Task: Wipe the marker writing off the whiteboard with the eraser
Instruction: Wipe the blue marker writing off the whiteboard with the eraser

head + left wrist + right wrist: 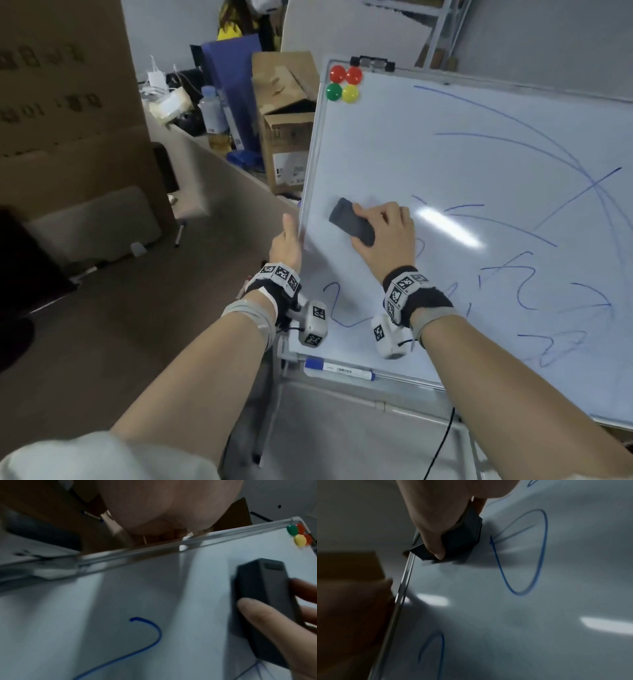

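The whiteboard point(479, 164) stands tilted on its stand, covered with blue marker lines point(507, 226). My right hand point(380, 233) grips a dark grey eraser point(352, 222) and presses it flat on the board near the left edge. In the right wrist view the eraser point(462, 538) sits just left of a blue loop point(522, 554). The left wrist view shows the eraser point(264, 601) and a blue curl point(150, 635) below it. My left hand point(289, 240) holds the board's left frame point(137, 553), thumb along the front; its fingers are hidden behind.
Several coloured magnets point(344, 84) sit at the board's top left corner. A blue-capped marker point(339, 368) lies in the tray under the board. Cardboard boxes point(287, 120) and a cluttered desk point(191, 113) stand to the left behind the board.
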### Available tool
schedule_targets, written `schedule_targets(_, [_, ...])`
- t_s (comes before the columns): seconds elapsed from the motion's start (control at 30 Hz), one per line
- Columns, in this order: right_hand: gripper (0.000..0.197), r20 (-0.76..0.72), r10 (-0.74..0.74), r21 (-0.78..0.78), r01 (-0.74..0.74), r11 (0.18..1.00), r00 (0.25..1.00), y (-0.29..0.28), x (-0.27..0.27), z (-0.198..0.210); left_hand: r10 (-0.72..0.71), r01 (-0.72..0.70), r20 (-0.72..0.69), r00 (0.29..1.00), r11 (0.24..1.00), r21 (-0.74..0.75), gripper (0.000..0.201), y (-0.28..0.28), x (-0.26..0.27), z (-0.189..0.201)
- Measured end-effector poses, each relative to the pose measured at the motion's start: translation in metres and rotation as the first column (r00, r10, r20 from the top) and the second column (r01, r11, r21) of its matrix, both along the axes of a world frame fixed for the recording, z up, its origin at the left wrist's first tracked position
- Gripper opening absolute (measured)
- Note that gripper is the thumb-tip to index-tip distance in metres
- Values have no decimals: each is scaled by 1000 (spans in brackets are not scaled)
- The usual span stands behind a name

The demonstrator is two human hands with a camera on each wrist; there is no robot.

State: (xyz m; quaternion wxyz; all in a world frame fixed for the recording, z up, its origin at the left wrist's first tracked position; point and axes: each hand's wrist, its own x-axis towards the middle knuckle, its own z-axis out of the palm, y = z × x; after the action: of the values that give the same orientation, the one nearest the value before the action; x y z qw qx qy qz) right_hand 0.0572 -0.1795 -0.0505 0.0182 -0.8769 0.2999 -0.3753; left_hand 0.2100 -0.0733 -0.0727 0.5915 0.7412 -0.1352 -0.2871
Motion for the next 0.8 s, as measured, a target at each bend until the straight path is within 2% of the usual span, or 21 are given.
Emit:
schedule_targets(0.13, [54, -192, 172, 33, -168, 985, 966, 18, 0, -46, 9, -7, -12, 1000, 994, 112, 91, 16, -1, -24])
schedule_targets(0.27, [56, -265, 277, 95, -261, 961, 924, 34, -14, -91, 41, -46, 28, 999, 968, 248, 86, 36, -9, -64])
schedule_targets(0.37, [56, -303, 334, 120, -311, 943, 893, 46, -26, -117, 53, -65, 72, 996, 981, 185, 67, 37, -18, -78])
schedule_targets(0.47, [54, -371, 361, 115, -343, 932, 856, 60, -40, -135, 62, -74, 82, 995, 984, 160, 59, 40, -26, -80])
schedule_targets(0.57, [52, -406, 355, 77, -356, 931, 842, 66, -59, -136, 50, -54, 28, 998, 988, 145, 59, 43, -31, -78])
schedule_targets(0.63, [59, -412, 294, 33, -308, 951, 863, 59, -68, -122, 31, -33, 10, 999, 988, 150, 64, 43, -33, -76])
schedule_targets(0.73, [62, -265, 108, -5, -113, 994, 958, 34, -69, -83, 38, -48, 55, 998, 981, 187, 67, 47, -36, -71])
schedule_targets(0.8, [59, -177, 42, -29, -48, 998, 983, 24, -69, -67, 42, -60, 96, 994, 978, 198, 60, 51, -36, -73])
